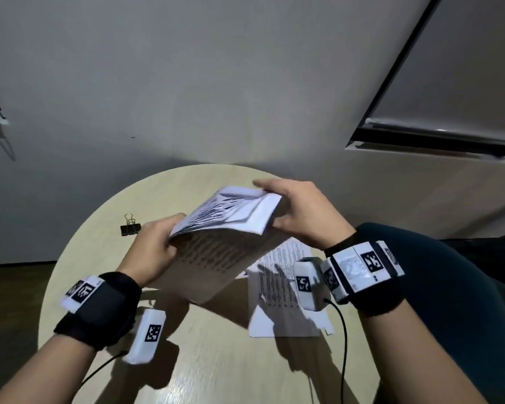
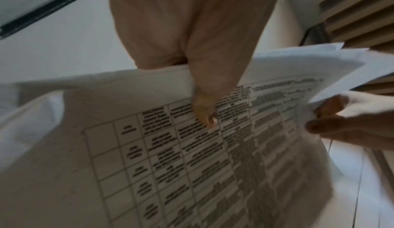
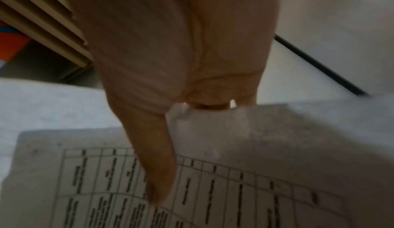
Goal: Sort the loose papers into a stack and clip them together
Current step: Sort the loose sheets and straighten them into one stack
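A sheaf of printed papers point(image 1: 216, 246) is held up above the round table point(image 1: 204, 368), its top edge fanned out. My left hand point(image 1: 155, 246) grips its left edge, thumb on the printed table of the near sheet point(image 2: 204, 147). At the upper right corner my right hand point(image 1: 298, 211) grips the sheaf, thumb pressed on the near sheet point(image 3: 234, 189) and fingers behind. More printed sheets point(image 1: 277, 295) lie flat on the table under my right wrist. A black binder clip point(image 1: 130, 227) sits on the table to the left of the sheaf.
The table stands close to a pale wall point(image 1: 187, 97). A black-framed board point(image 1: 438, 135) hangs at the right. Cables point(image 1: 343, 339) run from the wrist cameras across the near part of the table.
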A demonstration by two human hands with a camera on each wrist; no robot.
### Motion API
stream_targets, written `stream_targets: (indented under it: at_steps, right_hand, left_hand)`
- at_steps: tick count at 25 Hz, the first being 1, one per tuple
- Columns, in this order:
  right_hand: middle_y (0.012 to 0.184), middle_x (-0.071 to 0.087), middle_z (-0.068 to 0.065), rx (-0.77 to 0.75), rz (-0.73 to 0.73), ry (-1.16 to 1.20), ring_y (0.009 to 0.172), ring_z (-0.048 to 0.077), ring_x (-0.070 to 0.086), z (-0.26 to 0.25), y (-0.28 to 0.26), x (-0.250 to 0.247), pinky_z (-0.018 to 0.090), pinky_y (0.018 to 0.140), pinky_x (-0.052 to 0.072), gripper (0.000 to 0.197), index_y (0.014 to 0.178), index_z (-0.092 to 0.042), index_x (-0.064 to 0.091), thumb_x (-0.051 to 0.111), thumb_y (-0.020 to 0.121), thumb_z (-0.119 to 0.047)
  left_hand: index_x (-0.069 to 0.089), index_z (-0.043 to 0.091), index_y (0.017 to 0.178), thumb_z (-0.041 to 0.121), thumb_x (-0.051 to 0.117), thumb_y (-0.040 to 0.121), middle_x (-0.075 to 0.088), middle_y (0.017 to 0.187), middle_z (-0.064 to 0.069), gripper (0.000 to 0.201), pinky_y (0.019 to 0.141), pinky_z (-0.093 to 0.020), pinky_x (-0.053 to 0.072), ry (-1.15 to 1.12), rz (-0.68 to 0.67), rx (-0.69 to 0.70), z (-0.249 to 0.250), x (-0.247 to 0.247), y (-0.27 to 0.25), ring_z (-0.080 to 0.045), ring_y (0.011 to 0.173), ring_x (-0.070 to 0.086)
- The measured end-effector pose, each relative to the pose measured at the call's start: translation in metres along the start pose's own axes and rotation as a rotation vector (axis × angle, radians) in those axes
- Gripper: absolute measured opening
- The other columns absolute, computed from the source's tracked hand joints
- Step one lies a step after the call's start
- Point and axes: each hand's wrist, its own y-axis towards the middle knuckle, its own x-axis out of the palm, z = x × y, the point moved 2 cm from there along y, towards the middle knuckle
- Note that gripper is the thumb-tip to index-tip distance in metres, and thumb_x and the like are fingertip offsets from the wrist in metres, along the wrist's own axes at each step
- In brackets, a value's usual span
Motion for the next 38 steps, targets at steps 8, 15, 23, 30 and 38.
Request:
stream_targets:
  at_steps: [8, 15, 23, 30, 38]
  right_hand:
    - [0.084, 0.075, -0.009, 0.164, -0.282, 0.485, 0.071, -0.009, 0.063, 0.009, -0.029, 0.016, 0.012, 0.065, 0.049, 0.024, 0.099, -0.014, 0.077, 0.070, 0.079, -0.002]
    - [0.081, 0.071, -0.012, 0.199, -0.244, 0.534, 0.074, -0.004, 0.059, 0.016, -0.042, 0.050, 0.021, 0.067, 0.048, 0.018, 0.090, -0.015, 0.078, 0.067, 0.082, -0.004]
    - [0.049, 0.058, 0.005, 0.540, 0.060, 1.119, 0.040, 0.014, 0.052, 0.038, -0.074, 0.055, 0.019, 0.040, 0.041, 0.032, 0.057, -0.004, 0.068, 0.061, 0.084, 0.010]
    - [0.073, 0.073, -0.004, 0.564, 0.082, 0.912, 0.067, 0.010, 0.066, 0.087, -0.095, 0.095, 0.025, 0.066, 0.053, 0.011, 0.087, -0.004, 0.074, 0.077, 0.076, -0.006]
    - [0.070, 0.075, -0.006, 0.679, -0.139, 0.924, 0.067, -0.001, 0.068, 0.090, -0.117, 0.156, 0.020, 0.070, 0.052, 0.015, 0.088, -0.018, 0.069, 0.067, 0.073, -0.015]
  left_hand:
    - [0.067, 0.018, 0.091, 0.008, 0.045, 0.071, 0.072, 0.083, 0.009, 0.031, 0.077, -0.031, 0.052, 0.029, -0.301, 0.120, 0.010, -0.027, -0.011, -0.003, 0.083, 0.067]
    - [0.070, 0.020, 0.086, 0.012, 0.065, 0.080, 0.071, 0.075, 0.008, 0.011, 0.071, -0.029, 0.049, 0.009, -0.297, 0.016, 0.004, -0.023, -0.017, -0.004, 0.076, 0.065]
    - [0.011, 0.023, 0.150, 0.033, 0.086, 0.066, 0.019, 0.157, -0.012, 0.114, 0.113, -0.047, 0.026, -0.297, 0.179, -0.834, -0.083, -0.009, -0.073, -0.029, 0.141, 0.028]
    - [0.063, 0.005, 0.094, 0.000, 0.068, 0.083, 0.071, 0.081, -0.008, 0.013, 0.052, -0.013, 0.053, -0.618, 0.177, -0.692, -0.078, -0.003, -0.068, -0.007, 0.061, 0.070]
    - [0.059, 0.008, 0.094, 0.010, 0.085, 0.062, 0.071, 0.081, -0.011, 0.041, 0.062, -0.013, 0.051, -0.584, 0.059, -0.650, -0.097, 0.034, -0.094, -0.017, 0.081, 0.069]
